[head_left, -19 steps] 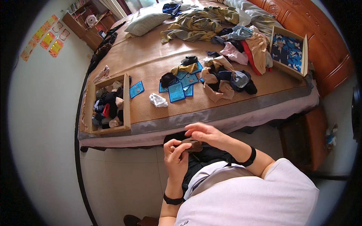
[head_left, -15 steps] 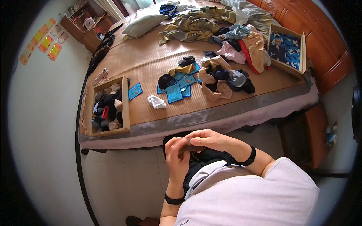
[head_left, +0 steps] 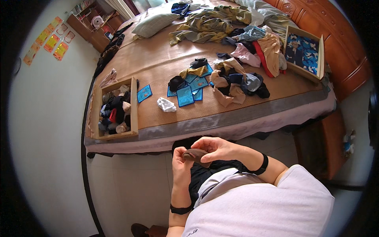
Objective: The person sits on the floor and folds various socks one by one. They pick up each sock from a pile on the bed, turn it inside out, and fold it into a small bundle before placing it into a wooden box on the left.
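In front of my lap, a folded brown sock [head_left: 196,155] is gripped between both hands. My left hand [head_left: 181,165] closes its fingers and thumb on the sock's left end. With thumb below and fingers curled over the top, my right hand [head_left: 216,150] pinches the right end. Past my hands, on the bed mat [head_left: 154,121], lie a crumpled white sock [head_left: 166,105], several blue packets [head_left: 184,96] with a black sock [head_left: 176,83] and a mustard cloth [head_left: 193,71] on them, and a tangled pile of beige and dark hosiery [head_left: 233,94].
A wooden drawer [head_left: 134,114] full of socks stands at the bed's left edge, beside a lone blue packet [head_left: 144,93]. Another drawer [head_left: 302,74] holds blue patterned cloth near the headboard [head_left: 335,43]. Clothes [head_left: 268,51], a rumpled blanket [head_left: 205,25] and a pillow [head_left: 154,25] lie farther back.
My fingers have shifted on the brown sock, and more of it shows between my hands. The view has turned slightly, moving the bed a little to the right.
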Motion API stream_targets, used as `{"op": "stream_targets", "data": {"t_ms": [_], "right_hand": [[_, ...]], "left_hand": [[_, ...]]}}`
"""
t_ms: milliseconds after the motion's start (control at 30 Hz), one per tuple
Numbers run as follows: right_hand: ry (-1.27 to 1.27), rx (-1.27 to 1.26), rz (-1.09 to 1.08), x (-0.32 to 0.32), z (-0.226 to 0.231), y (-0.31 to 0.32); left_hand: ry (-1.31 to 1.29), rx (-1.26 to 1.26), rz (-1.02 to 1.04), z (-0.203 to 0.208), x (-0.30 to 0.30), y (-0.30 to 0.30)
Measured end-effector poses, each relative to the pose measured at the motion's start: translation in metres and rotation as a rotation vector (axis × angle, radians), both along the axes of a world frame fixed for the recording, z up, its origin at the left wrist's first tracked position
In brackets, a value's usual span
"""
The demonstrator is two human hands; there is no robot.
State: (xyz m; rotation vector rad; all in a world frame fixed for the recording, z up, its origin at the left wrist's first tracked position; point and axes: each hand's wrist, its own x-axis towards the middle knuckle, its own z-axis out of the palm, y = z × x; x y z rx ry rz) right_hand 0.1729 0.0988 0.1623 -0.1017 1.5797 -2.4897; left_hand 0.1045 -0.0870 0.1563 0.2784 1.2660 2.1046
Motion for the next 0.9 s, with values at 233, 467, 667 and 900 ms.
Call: {"op": "stream_targets", "data": {"t_ms": [233, 467, 667, 900], "right_hand": [[0.014, 0.093, -0.042, 0.001, 0.011, 0.003], [0.058, 0.212, -0.112, 0.0, 0.007, 0.001], [0.127, 0.294, -0.141, 0.005, 0.006, -0.007], [0.198, 0.448, -0.262, 0.005, 0.004, -0.007]], "left_hand": [[0.074, -0.057, 0.015, -0.001, -0.002, -0.002], [-0.097, 0.128, -0.115, 0.016, 0.0, -0.008], [0.067, -0.076, -0.046, 0.022, 0.001, -0.004], [0.414, -0.419, 0.105, 0.019, 0.005, 0.003]]}}
